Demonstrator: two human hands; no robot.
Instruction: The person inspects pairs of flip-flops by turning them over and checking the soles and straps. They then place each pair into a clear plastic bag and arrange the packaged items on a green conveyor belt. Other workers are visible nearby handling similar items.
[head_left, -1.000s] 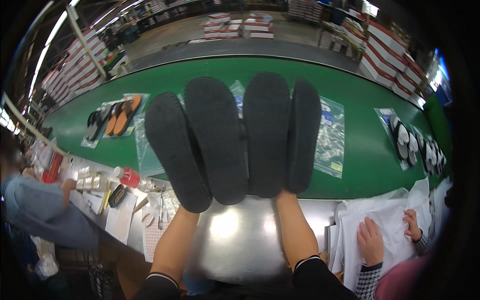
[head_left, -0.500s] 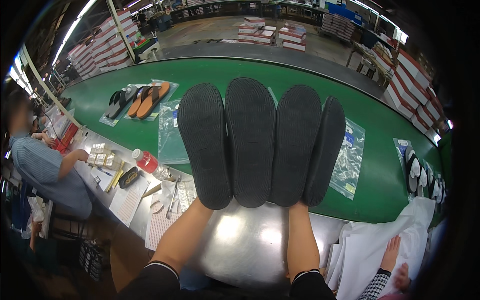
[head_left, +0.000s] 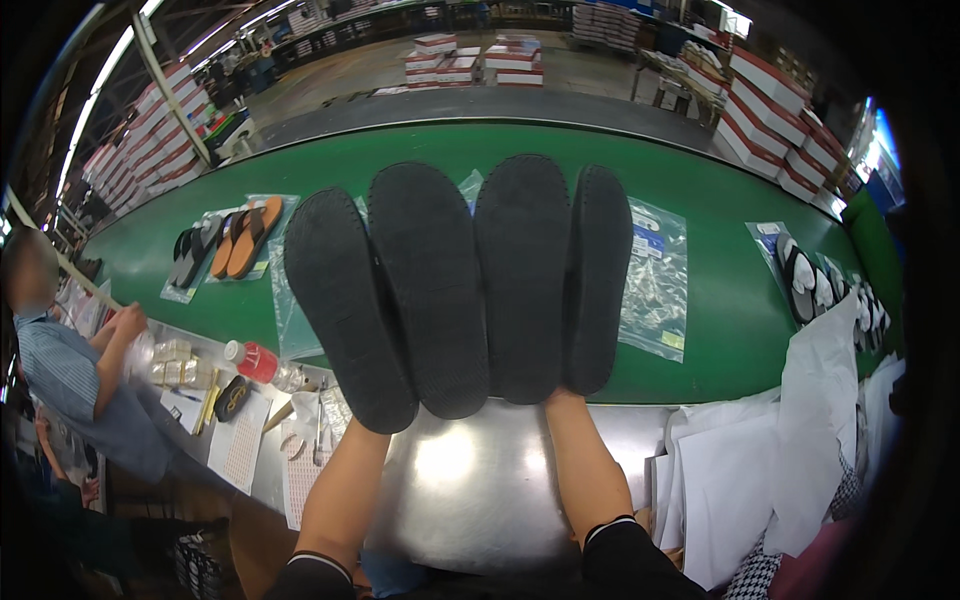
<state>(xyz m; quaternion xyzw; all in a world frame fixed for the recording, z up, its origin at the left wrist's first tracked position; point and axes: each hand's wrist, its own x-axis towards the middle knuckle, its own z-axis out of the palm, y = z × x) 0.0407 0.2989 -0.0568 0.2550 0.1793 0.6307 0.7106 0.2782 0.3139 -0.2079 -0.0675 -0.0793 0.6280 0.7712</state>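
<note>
Across the far side of the room, red-and-white boxes (head_left: 515, 62) stand in stacks, with taller stacks at the left and right. In front of them runs a green belt (head_left: 712, 345), and along its near edge we have a metal table (head_left: 470, 515).

In the centre, in front of the belt, we locate four dark soles (head_left: 522, 280), raised side by side with their undersides toward us. The outer right sole is turned more edge-on than the others. The left forearm (head_left: 345, 490) reaches up to the outer left sole; the right forearm (head_left: 590, 465) reaches up to the two right soles. The soles hide the left hand and most of the right hand, so we cannot tell whether the fingers are wide, narrow or closed.

Behind the soles, a clear bag (head_left: 655, 310) lies on the belt. To the left we find an orange pair (head_left: 240, 245) of sandals beside a grey pair (head_left: 192, 258); at the far right, sandals (head_left: 800, 280) with white stuffing. On the table we note a red-banded bottle (head_left: 258, 362), printed sheets (head_left: 238, 440) and white paper (head_left: 720, 490). A person (head_left: 65, 380) in blue stands at the left.
</note>
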